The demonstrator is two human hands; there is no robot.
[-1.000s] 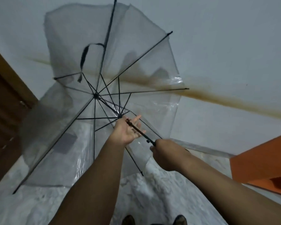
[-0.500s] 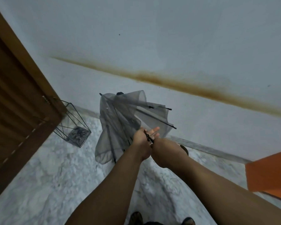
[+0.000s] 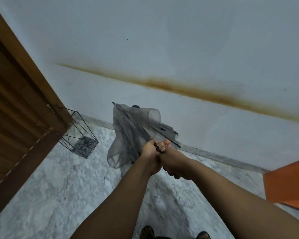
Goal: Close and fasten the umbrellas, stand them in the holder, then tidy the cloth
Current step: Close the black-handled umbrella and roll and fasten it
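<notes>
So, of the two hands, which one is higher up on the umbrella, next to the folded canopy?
The left hand: it grips the transparent grey umbrella right at the gathered canopy; the right hand holds the handle end, nearer the body.

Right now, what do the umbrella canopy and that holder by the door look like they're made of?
Umbrella canopy: thin see-through plastic film, probably; grey-tinted, the ribs show through it. Holder: thin dark wire, likely metal, an open frame with a speckled base.

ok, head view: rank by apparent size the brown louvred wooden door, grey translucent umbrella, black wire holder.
1. brown louvred wooden door, cut off by the frame edge, still largest.
2. grey translucent umbrella, collapsed, nearer the camera.
3. black wire holder.
The last two look close; nearness makes their order unsure.
</notes>
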